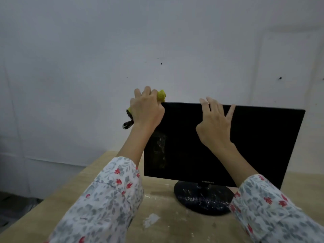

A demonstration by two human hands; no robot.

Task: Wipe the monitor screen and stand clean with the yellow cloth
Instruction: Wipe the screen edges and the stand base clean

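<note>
A black monitor (pixel 254 146) stands on a round black stand (pixel 201 199) that is speckled with white dust. My left hand (pixel 146 106) presses a bunched yellow cloth (pixel 161 95) against the screen's top left corner. The cloth's edges stick out past my fingers and wrist. My right hand (pixel 214 123) rests on the screen with its fingers hooked over the top edge, steadying the monitor. A dusty smear shows on the left part of the screen below my left hand.
The monitor sits on a light wooden table (pixel 157 221) with white flecks and a scrap of white debris (pixel 150 220). A pale wall (pixel 105 50) runs close behind. The table's left edge drops to a dark floor (pixel 14 207).
</note>
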